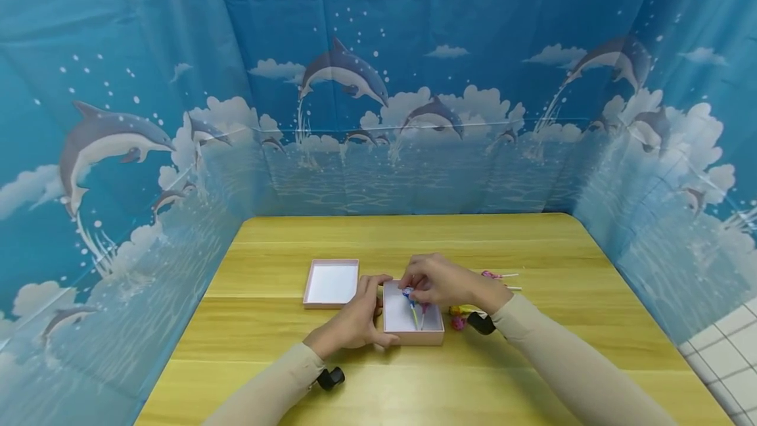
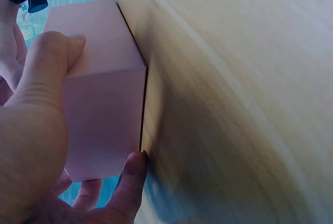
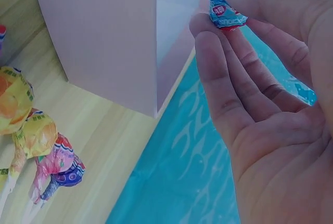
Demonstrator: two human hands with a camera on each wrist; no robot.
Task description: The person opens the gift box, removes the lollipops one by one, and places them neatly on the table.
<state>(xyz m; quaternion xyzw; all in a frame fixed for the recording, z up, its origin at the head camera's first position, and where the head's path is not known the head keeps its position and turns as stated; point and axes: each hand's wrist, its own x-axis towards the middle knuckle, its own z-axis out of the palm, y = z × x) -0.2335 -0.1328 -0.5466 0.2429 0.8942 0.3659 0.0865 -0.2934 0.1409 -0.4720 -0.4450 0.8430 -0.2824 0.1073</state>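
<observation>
A pale pink square box (image 1: pixel 414 338) stands on the table with its white inside facing up. My left hand (image 1: pixel 351 321) grips it from the left, thumb on the front wall and fingers along the left side; the left wrist view shows the thumb pressed on the pink wall (image 2: pixel 104 109). Over the box, my right hand (image 1: pixel 440 280) pinches a blue-wrapped lollipop (image 3: pixel 223 13) by its head between thumb and fingertips, its stick slanting down into the box. Another lollipop with a pinkish head (image 1: pixel 424 307) lies inside, partly hidden by the right hand.
The box's lid (image 1: pixel 331 281) lies white side up behind the left hand. Right of the box are loose lollipops, with yellow (image 3: pixel 37 135) and pink (image 3: pixel 57 159) wrappers; more pink ones (image 1: pixel 489 275) lie farther back, partly hidden. A dolphin-print curtain (image 1: pixel 378 169) surrounds the table.
</observation>
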